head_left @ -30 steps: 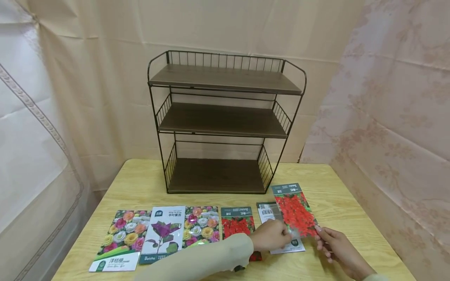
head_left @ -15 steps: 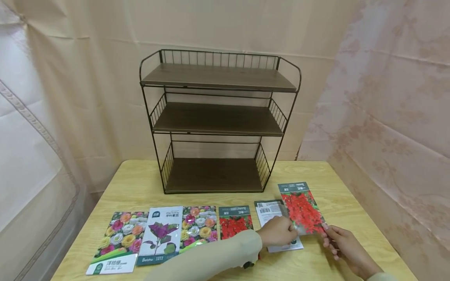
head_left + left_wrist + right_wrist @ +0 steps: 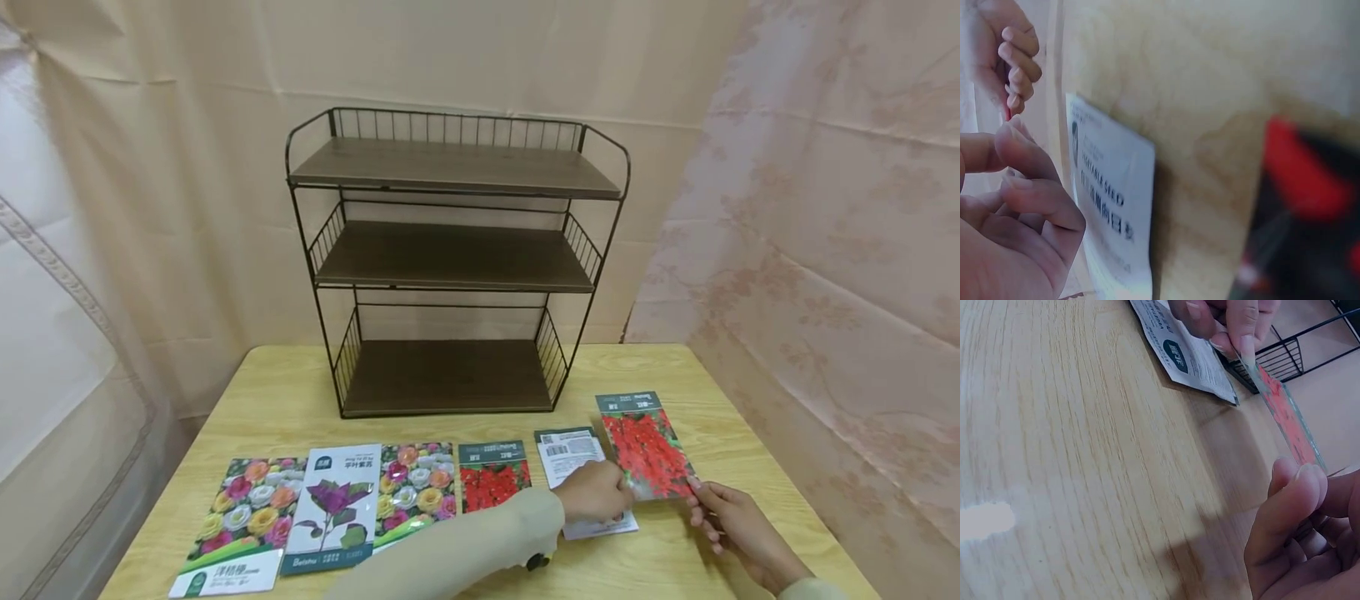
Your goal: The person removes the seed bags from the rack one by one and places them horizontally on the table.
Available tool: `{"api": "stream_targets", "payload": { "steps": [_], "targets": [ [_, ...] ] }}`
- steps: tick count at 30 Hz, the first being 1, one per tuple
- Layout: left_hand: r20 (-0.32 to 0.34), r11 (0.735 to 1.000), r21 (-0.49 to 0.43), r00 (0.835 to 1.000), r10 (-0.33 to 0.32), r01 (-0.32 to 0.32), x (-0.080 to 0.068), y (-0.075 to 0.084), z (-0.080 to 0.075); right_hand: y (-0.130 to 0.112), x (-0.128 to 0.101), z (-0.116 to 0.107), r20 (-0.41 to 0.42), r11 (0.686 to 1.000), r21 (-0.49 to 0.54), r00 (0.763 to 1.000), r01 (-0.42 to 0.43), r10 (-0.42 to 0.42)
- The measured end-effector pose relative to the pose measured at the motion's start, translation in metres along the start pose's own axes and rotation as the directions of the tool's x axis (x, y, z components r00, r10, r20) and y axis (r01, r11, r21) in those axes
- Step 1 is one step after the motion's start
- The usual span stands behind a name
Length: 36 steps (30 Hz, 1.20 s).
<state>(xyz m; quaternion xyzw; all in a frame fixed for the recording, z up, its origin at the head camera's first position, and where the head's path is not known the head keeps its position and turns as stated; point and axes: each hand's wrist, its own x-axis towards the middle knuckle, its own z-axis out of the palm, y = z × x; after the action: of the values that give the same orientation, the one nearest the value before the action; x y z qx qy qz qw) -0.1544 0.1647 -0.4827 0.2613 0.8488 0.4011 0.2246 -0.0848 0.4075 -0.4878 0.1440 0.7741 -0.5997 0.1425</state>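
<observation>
A seed packet with red flowers (image 3: 647,450) is held by both hands at its near corners, raised over the table in the right wrist view (image 3: 1288,415). My left hand (image 3: 596,493) pinches the left corner between thumb and fingers. At the right corner, the thumb and fingers of my right hand (image 3: 738,529) pinch it. Beneath the left hand lies a white-backed seed packet (image 3: 570,454) with a barcode, partly covered by that hand. Left of it, another red-flower packet (image 3: 493,483) lies partly hidden under the left sleeve.
Further left on the wooden table (image 3: 292,392) lie a purple-leaf packet (image 3: 333,508) and two packets of mixed roses-like blooms (image 3: 251,508), the right one (image 3: 420,483) partly overlapped. A three-tier rack (image 3: 453,258) with black wire sides stands behind them.
Both hands have shifted the held red-flower packet a little to the right, and more of the white-backed packet shows. The head view has turned slightly right.
</observation>
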Motion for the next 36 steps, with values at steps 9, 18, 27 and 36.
{"api": "stream_targets", "payload": {
  "steps": [9,18,27,36],
  "targets": [
    [-0.022,0.996,0.074,0.998,-0.058,0.059,0.008,0.004,0.0,0.0,0.006,0.003,-0.066,1.0,-0.011,0.998,-0.023,0.022],
    [0.026,0.987,0.149,0.997,-0.069,0.064,0.01,0.017,-0.005,-0.003,0.006,-0.003,-0.058,0.998,-0.035,0.997,-0.053,0.051],
    [0.076,0.984,0.173,0.995,-0.06,0.046,0.008,0.02,0.001,0.0,0.006,-0.008,-0.043,0.997,-0.044,0.998,-0.056,0.054],
    [0.129,0.966,0.257,0.991,-0.036,0.002,0.009,0.02,0.003,0.005,0.01,-0.008,-0.022,0.996,-0.049,0.997,-0.075,0.074]
  ]
}}
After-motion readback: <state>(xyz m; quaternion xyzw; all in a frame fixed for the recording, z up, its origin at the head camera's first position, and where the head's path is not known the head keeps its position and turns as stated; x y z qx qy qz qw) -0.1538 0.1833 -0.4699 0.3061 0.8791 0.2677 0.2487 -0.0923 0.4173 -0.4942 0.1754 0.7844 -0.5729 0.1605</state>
